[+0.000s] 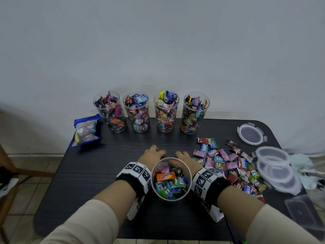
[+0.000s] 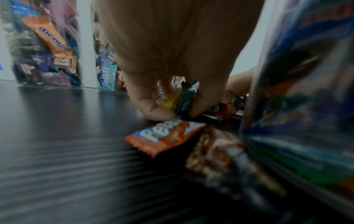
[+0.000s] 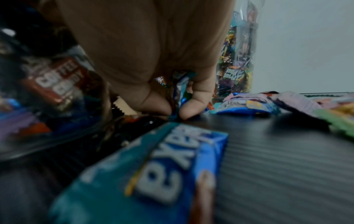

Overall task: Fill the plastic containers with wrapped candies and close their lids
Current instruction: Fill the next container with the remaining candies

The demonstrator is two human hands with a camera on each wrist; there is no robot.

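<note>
Brimming with bright wrapped candies [image 1: 168, 182], clear container [image 1: 188, 186] stands lidless.

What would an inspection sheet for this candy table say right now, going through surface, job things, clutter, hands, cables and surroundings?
Surface: dark ribbed table.
Job's things: four filled cups in a row at the back, no lids on; near cup partly filled, open; loose candy pile to the right; one lid lying apart; stacked clear containers at the right edge.
Clutter: blue candy bag at the back left corner.
Hands: left hand and right hand behind the near cup, each gripping candies against the table.
Cables: thin dark cable below the right wrist band.
Surroundings: plain wall, tiled floor, wooden furniture at left.
</note>
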